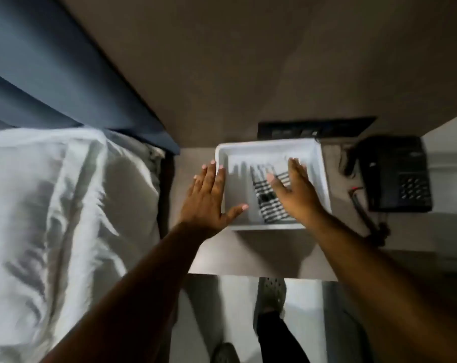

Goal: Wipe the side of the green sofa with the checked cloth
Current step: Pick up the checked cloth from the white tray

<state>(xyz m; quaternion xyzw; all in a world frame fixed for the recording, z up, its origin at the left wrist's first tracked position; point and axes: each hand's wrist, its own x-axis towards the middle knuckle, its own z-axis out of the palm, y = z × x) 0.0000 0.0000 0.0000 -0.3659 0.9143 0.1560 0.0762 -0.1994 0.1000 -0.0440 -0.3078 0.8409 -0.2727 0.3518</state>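
Near the counter's [248,258] back edge, a tray [317,163] holds the cloth [268,203]. Left hand [209,197] spread over its left rim; right hand [295,189] spread above the cloth.

1. A tray [272,149] stands on the table [248,255], near its back edge by the wall [248,61].
2. A cloth [270,203] lies inside the tray, towards its right half.
3. The left hand [209,197] lies spread over the tray's left rim; the right hand [295,192] is spread above the cloth.
4. A telephone [397,174] sits on the table right of the tray, with a pen [361,208] between them.
5. A bed [52,205] lies left of the table, its headboard [65,69] behind it.
6. A shoe [270,294] rests on the floor [300,323] in front of the table.
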